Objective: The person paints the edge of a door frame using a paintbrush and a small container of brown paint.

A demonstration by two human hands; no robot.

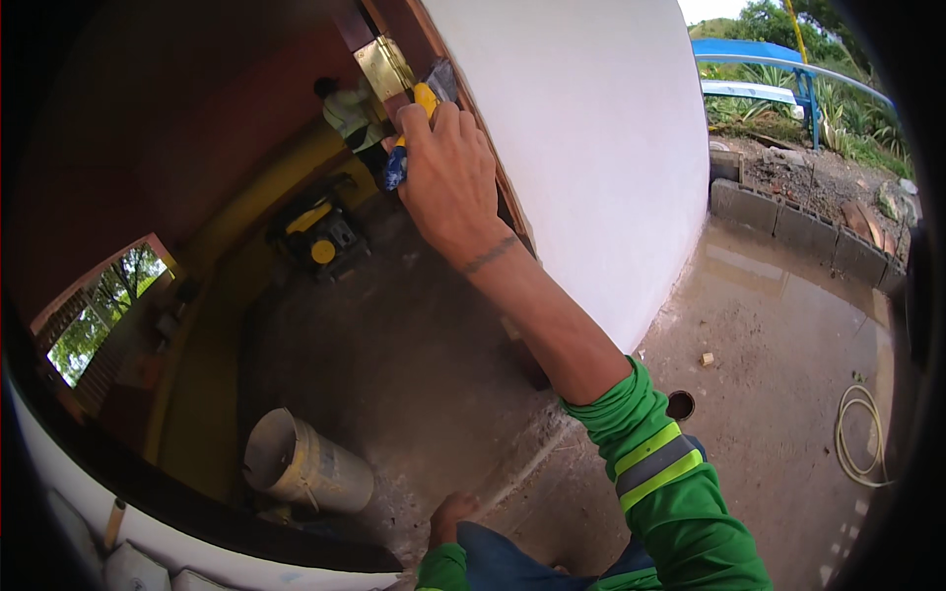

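My right hand (448, 177) is raised to the edge of the white wall (581, 148), beside the door frame. Its fingers are wrapped round a yellow-handled tool (426, 97) with a flat grey end that looks like a scraper. Some blue shows at the tool's lower end, below the fingers. Close to the tool's top, a brass hinge (384, 67) is fixed to the wooden frame. Low down by my left knee is my left hand (455, 512); it is small and dim, and its fingers do not show clearly.
A dirty bucket (320, 473) lies tipped on the dark floor. Deeper in the room are a yellow-and-black machine (320, 236) and a person (350, 113) in a high-visibility vest. To the right are a floor hole (680, 405), a coiled hose (860, 438) and a low block wall (798, 234).
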